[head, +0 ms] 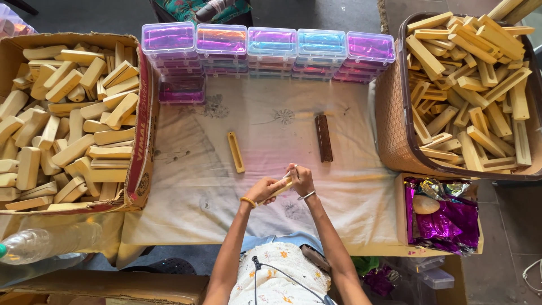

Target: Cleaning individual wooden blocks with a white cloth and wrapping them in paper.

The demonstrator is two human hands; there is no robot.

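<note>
Over the cloth-covered table (350, 209), both forearms reach forward and meet, wrists bent inward. Left hand (264, 190) and right hand (301, 179) together pinch a pale wooden stick (282, 188), fingers closed around it. Just beyond the hands lie a slotted wooden piece (236, 152) and a brown bar (323, 138).

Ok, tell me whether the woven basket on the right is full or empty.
Full: the woven basket is heaped above its rim with pale wooden pieces.

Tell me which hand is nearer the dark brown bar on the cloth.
Right. The right hand sits just below-left of the dark brown bar; the left hand is further left and lower. Both hold a pale wooden piece.
</note>
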